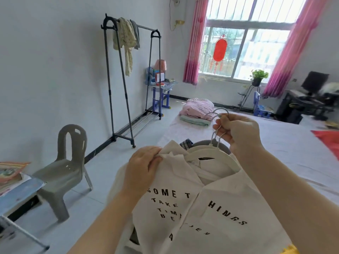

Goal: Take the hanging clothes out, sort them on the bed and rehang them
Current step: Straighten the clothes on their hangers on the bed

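A white shirt (211, 208) with black lettering hangs on a white hanger (216, 153) in front of me, over the near edge of the bed (275, 149). My right hand (236, 131) grips the hooks of two or more white hangers. My left hand (145, 165) pinches the shirt's left shoulder. A dark garment and a checked one peek out behind the shirt. The black clothes rack (132, 79) stands by the left wall with a pale floral garment (125, 43) and a grey one draped on its bar.
Folded pink and green clothes (198, 112) lie at the bed's far end. A red cloth (328, 142) lies at the bed's right edge. A grey plastic chair (62, 171) stands at left beside a low table. A small blue desk, a plant stand and a dark desk line the far wall.
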`<state>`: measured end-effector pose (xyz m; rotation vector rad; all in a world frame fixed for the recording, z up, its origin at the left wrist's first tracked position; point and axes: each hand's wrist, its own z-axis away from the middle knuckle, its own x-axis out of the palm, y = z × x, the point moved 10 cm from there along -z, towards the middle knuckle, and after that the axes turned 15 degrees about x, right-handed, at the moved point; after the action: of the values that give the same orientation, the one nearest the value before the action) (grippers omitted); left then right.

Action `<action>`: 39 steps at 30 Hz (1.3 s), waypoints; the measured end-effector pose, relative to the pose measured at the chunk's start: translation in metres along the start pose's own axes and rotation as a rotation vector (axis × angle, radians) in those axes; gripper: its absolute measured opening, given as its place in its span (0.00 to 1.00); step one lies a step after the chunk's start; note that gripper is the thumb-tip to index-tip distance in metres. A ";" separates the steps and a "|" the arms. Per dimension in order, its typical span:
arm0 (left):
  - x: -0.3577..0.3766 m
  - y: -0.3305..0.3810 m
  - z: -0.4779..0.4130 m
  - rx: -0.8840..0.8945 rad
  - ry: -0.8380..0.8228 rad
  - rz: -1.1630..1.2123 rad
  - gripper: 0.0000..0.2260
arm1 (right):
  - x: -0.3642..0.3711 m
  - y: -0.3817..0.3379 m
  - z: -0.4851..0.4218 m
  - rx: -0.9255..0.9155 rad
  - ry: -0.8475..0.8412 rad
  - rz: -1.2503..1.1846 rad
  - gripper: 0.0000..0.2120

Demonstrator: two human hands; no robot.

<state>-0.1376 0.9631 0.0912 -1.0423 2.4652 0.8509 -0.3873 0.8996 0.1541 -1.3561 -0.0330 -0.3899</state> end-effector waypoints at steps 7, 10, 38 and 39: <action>-0.002 -0.004 0.015 0.041 -0.005 0.129 0.10 | -0.009 0.005 0.019 -0.002 0.097 0.048 0.05; 0.014 -0.006 0.018 0.035 -0.023 0.159 0.11 | -0.017 0.015 0.009 0.025 0.113 0.056 0.05; 0.503 -0.210 -0.034 -0.284 -0.646 0.068 0.12 | -0.166 0.224 -0.488 0.442 0.193 0.095 0.05; 0.516 -0.219 -0.030 -0.294 -0.685 0.053 0.13 | -0.170 0.238 -0.502 0.467 0.192 0.142 0.08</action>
<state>-0.3288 0.5469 -0.2328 -0.6175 1.8276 1.3492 -0.5777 0.5022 -0.2238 -0.8514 0.1243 -0.3633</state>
